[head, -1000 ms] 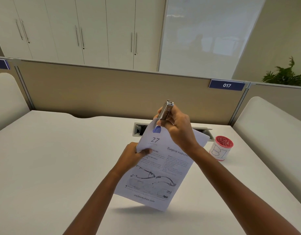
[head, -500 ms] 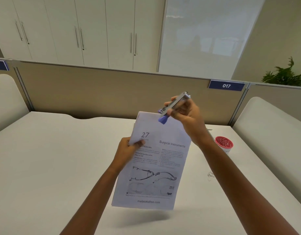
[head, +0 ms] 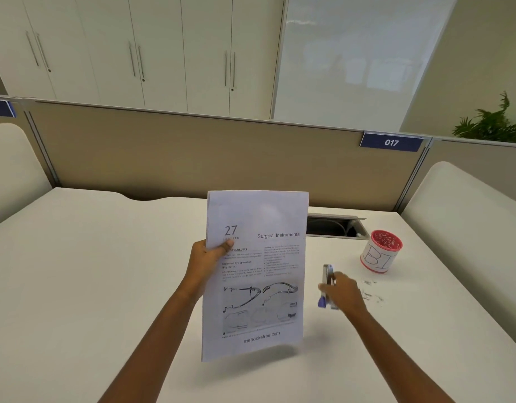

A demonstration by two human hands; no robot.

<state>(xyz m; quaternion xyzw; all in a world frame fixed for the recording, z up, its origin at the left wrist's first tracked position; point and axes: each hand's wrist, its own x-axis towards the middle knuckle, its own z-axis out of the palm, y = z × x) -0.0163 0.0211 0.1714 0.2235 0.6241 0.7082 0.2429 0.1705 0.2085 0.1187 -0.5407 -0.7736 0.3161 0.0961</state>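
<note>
A printed sheaf of paper (head: 256,286) headed "27 Surgical Instruments" is held upright above the white desk (head: 105,286). My left hand (head: 205,261) pinches its left edge, thumb on the front. To the right, low near the desk, my right hand (head: 342,292) grips a silver stapler (head: 326,282) with a blue end, pointing away from me. The stapler is blurred, and I cannot tell whether it touches the desk.
A red-rimmed cup (head: 380,254) marked "B1" stands at the right. Loose staples (head: 371,292) lie scattered in front of it. A cable opening (head: 332,226) sits at the desk's back, under a beige partition (head: 192,158) with a "017" tag (head: 391,142).
My right hand has left the paper's top corner and dropped down to the right with the stapler. The paper has straightened upright in my left hand.
</note>
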